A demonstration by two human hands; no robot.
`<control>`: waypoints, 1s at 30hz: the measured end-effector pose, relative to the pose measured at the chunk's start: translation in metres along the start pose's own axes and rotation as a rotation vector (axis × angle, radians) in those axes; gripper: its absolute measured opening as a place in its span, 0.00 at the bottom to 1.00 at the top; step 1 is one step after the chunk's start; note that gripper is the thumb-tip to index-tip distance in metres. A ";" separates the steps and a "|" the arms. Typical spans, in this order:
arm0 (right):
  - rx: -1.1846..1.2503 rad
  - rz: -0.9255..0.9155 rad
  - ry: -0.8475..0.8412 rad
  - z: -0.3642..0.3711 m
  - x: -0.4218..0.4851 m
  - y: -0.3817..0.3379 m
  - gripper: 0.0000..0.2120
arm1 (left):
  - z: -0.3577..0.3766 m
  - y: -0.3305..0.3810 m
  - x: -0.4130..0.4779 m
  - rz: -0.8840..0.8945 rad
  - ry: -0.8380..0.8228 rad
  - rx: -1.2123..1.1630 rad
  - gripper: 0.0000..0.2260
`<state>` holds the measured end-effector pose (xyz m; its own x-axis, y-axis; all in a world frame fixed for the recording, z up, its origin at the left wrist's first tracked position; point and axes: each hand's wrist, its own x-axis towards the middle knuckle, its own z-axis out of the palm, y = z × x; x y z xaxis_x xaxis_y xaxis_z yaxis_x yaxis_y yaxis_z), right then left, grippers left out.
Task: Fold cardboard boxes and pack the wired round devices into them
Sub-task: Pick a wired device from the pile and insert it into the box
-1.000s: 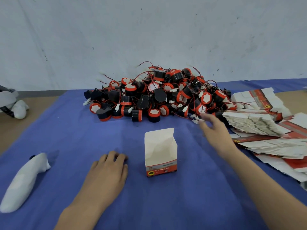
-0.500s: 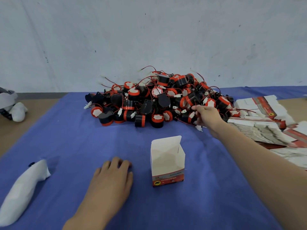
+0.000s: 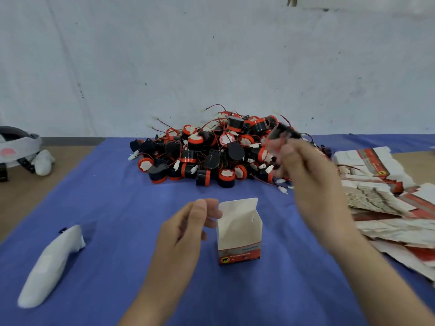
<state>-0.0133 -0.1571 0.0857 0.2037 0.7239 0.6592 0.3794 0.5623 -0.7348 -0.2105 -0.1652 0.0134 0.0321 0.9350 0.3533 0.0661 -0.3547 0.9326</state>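
Where the blue cloth (image 3: 113,208) fills the middle and lower frame, a heap of wired round devices (image 3: 207,154), black with red bands, sits at centre against the pale wall. Flat boxes (image 3: 376,184) lie fanned in a loose stack along the right edge, partly over the cloth. From the lower right the right hand (image 3: 308,170) is raised in front of the heap's right side, fingers curled round one device (image 3: 283,133) held above the pile; the hand and device are both blurred. At lower centre the left hand (image 3: 188,231) is lifted off the cloth, fingers loosely bent, its thumb at the left edge of the box (image 3: 239,231); I cannot tell whether it grips the card. At lower left lies a white bundle (image 3: 49,267). The box stands upright at centre, top flaps open, red band along its base.
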 end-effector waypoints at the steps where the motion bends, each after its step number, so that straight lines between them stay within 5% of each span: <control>1: -0.037 -0.053 -0.040 0.008 -0.011 -0.001 0.10 | 0.003 0.004 -0.002 -0.010 -0.031 -0.093 0.16; 6: -0.293 -0.284 -0.344 0.042 -0.057 0.007 0.10 | 0.008 0.014 0.000 -0.065 -0.051 -0.466 0.20; 16: -0.482 -0.310 -0.453 0.045 -0.085 0.023 0.16 | 0.003 0.008 0.005 -0.134 0.052 -0.628 0.18; 19: -0.465 -0.310 -0.257 0.027 -0.076 0.025 0.14 | -0.003 0.003 0.008 -0.054 0.187 -0.245 0.12; 24: -0.144 0.063 -0.017 -0.004 -0.059 0.036 0.12 | -0.021 -0.004 0.006 0.154 0.145 0.574 0.12; 27: 0.019 0.124 -0.100 -0.007 -0.059 0.038 0.16 | -0.022 0.001 0.004 0.240 0.144 0.859 0.18; 30: 0.008 0.083 -0.302 -0.001 -0.064 0.038 0.21 | -0.013 0.009 -0.002 0.361 0.046 0.977 0.12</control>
<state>-0.0114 -0.1830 0.0158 -0.0440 0.8526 0.5207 0.3652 0.4988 -0.7860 -0.2233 -0.1701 0.0223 0.1742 0.7643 0.6209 0.8390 -0.4453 0.3127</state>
